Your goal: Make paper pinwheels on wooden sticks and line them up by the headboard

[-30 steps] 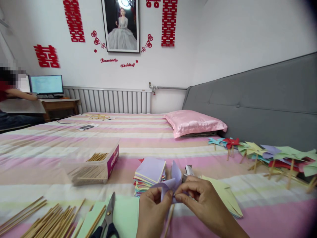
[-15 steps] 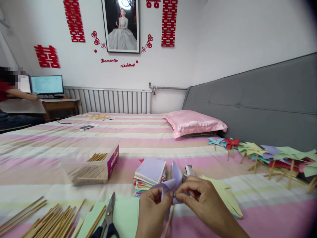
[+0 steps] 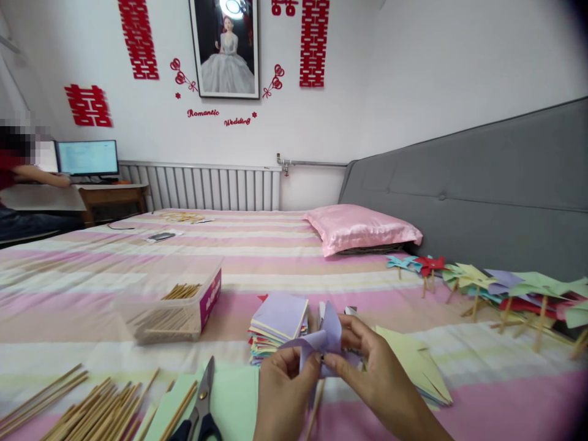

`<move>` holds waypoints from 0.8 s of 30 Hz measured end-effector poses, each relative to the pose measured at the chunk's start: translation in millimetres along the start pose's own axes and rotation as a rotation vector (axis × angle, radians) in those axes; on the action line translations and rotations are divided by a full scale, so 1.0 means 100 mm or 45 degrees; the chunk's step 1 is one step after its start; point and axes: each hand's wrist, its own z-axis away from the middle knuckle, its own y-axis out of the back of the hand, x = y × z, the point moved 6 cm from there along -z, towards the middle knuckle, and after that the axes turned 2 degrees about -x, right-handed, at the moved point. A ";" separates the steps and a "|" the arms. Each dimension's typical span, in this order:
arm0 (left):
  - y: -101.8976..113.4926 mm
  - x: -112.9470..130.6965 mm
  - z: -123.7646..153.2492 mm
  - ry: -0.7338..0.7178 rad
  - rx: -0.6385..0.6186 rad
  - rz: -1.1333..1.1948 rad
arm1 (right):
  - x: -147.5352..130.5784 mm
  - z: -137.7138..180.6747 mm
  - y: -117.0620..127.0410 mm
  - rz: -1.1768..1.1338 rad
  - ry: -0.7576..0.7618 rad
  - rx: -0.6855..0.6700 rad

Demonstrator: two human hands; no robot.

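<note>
Lilac folded-paper pinwheel point(image 3: 328, 334), pinched by the closed fingertips of left hand point(image 3: 282, 392) and right hand point(image 3: 373, 375), could likely spring open if either pinch slackens.

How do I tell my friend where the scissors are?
Look at the near edge of the striped bed. On the pale green paper there, between the loose wooden sticks and the left hand, lie the scissors. Only they have shiny blades and dark handles.
</note>
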 end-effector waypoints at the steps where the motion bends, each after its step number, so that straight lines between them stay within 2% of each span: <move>1: 0.00 -0.01 -0.01 -0.005 -0.017 -0.007 | 0.00 0.00 -0.02 -0.042 0.000 -0.035; 9: 0.03 -0.07 -0.04 -0.020 -0.073 -0.017 | 0.06 0.01 -0.02 -0.073 -0.007 -0.134; 16: -0.03 0.01 0.01 -0.013 -0.015 0.077 | 0.06 0.01 -0.01 -0.141 -0.029 -0.157; 24: -0.02 0.02 0.03 -0.025 0.030 0.056 | 0.06 0.00 -0.05 -0.187 -0.005 -0.175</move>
